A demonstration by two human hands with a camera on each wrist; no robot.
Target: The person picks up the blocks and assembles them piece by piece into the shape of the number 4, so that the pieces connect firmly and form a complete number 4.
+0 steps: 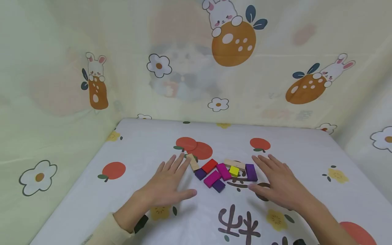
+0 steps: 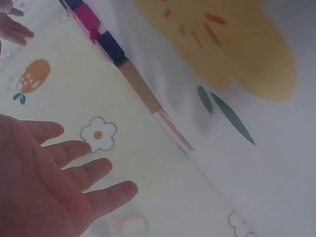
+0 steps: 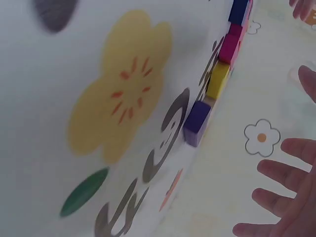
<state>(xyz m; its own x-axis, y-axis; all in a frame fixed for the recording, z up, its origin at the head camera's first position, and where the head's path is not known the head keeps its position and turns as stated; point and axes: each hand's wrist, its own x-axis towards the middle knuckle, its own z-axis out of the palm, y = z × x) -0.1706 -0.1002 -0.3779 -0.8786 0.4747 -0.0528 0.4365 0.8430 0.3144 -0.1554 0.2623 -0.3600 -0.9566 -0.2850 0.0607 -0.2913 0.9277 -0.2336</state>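
Colored wooden blocks lie in a loose cluster between the two hands in the head view. At its left end is a plain wood block [image 1: 193, 162], beside a small purple block [image 1: 200, 174] and a red block [image 1: 209, 166]. Two magenta blocks [image 1: 212, 179] and another purple block [image 1: 218, 186] sit in the middle. Farther right are a yellow block [image 1: 234, 171], a longer plain wood block [image 1: 234, 164] and a tall purple block [image 1: 251, 172]. My left hand [image 1: 166, 185] is spread at the cluster's left, holding nothing. On the right, my right hand [image 1: 280, 185] has straight fingers and is also bare.
A white cloth printed with fruit, flowers and dark lettering covers the table [image 1: 128, 143]. Behind it and at both sides hang pale curtains [image 1: 128, 41] with rabbit prints. Small black objects [image 1: 141, 224] show near the wrists at the lower edge.
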